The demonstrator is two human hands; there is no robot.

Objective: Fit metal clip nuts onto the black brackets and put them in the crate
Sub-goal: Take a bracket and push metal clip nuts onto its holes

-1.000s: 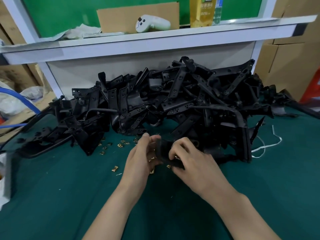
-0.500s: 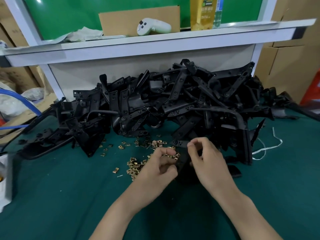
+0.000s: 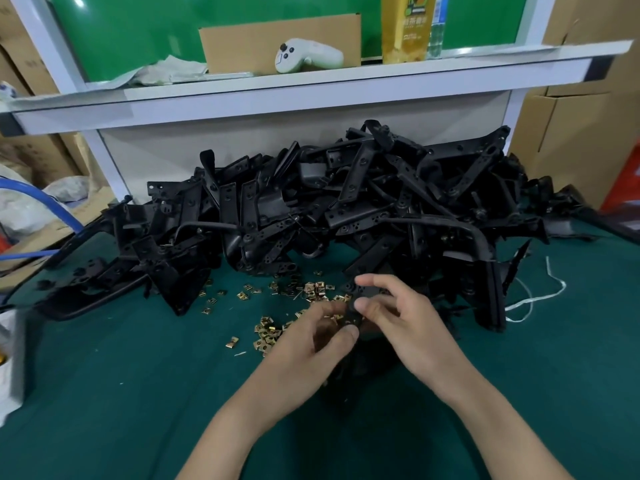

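Between curled hands (image 3: 313, 344) (image 3: 407, 329), 1 black bracket (image 3: 367, 293)

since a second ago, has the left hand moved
Yes: the left hand drew back from the bracket pile, toward the person and rightward, uncovering clip nuts.

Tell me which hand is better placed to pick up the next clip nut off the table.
Left. The left hand lies right beside the loose clip nuts, with more scattered just beyond its fingers. The right hand is occupied, pinching the black bracket between thumb and forefinger.
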